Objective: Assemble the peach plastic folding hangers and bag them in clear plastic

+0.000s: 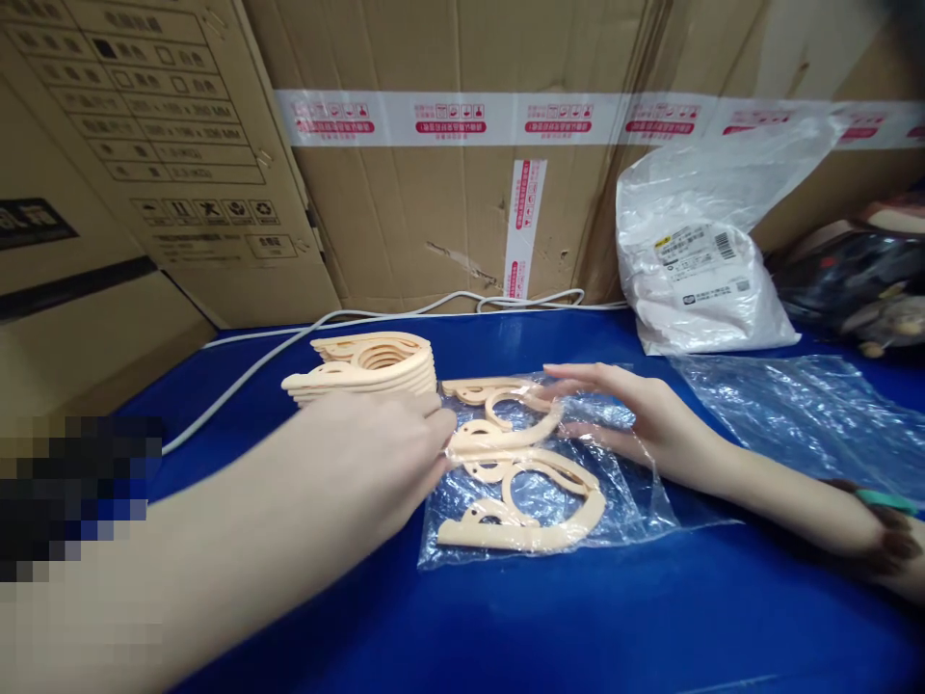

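Observation:
Two cream folded clothes hangers (520,535) lie flat in a clear plastic bag (628,525), one above the other. My left hand (380,443) reaches in from the lower left, its fingers curled closed at the bag's left edge. Exactly what lies between those fingertips is hidden. Over the bag's right part rests my right hand (643,414), fingers stretched and spread, with their tips near the upper hanger. Clear film overlaps some of these fingers; whether they are inside the bag is hard to tell. Just behind my left hand stands a stack of the same cream hangers (372,364).
A second sheet of clear plastic (809,405) lies at the right on the blue surface (506,627). Behind it stands a white parcel bag (704,280). Cardboard boxes (434,222) wall off the back and left. A white cable (267,366) runs along the back.

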Action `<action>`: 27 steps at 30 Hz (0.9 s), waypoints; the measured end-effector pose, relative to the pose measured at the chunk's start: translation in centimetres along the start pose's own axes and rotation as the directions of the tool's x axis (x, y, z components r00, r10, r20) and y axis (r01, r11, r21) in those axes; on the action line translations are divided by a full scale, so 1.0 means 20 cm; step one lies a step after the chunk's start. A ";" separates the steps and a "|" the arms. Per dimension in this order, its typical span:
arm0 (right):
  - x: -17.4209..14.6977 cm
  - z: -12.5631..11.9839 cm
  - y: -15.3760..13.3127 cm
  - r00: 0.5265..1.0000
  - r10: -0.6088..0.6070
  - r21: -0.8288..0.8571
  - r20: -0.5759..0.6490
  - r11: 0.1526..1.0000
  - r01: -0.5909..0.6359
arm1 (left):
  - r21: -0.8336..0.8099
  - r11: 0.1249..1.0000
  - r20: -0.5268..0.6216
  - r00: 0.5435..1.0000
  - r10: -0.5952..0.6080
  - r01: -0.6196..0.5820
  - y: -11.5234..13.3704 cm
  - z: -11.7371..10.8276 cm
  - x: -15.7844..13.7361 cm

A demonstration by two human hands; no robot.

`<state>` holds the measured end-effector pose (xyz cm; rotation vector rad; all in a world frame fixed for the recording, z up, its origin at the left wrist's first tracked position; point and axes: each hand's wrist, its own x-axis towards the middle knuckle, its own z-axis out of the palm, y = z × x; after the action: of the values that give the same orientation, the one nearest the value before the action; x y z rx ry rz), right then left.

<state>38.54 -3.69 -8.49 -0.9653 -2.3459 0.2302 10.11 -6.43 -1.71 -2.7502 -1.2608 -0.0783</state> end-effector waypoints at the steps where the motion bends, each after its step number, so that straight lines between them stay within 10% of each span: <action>1: 0.00 0.00 0.00 1.000 -0.017 -0.019 0.011 1.000 0.017 | 0.052 0.998 0.095 0.995 -0.037 0.032 0.02 0.03 0.00; 15: 0.00 0.02 0.00 1.000 0.019 -0.032 0.014 0.999 -0.019 | -0.101 0.992 0.130 0.990 -0.060 0.073 -0.09 0.24 0.06; 27: 0.00 0.02 -0.02 0.999 0.051 -0.018 -0.003 0.999 -0.051 | -0.224 0.969 0.084 0.992 -0.089 0.106 -0.11 0.18 0.01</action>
<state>38.10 -3.96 -8.67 -1.0344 -2.3265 0.2281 8.51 -4.37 -5.05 -2.9042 -1.4938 -0.1405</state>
